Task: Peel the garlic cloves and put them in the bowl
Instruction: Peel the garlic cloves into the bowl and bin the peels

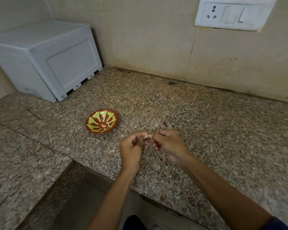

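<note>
A small red-brown bowl (101, 121) with a yellow-green leaf pattern sits on the speckled granite counter (206, 123); two pale peeled cloves (105, 125) lie inside it. Just right of and nearer than the bowl, my left hand (131, 149) and my right hand (168, 143) meet above the counter. Between their fingertips is a small garlic clove (146, 136) with pale, purplish skin, mostly hidden by the fingers. Both hands pinch it.
A grey plastic box (45, 58) stands in the back left corner. The tiled wall behind carries a white socket and switch plate (233, 13). The counter's front edge runs diagonally under my forearms, with a lower counter section at left.
</note>
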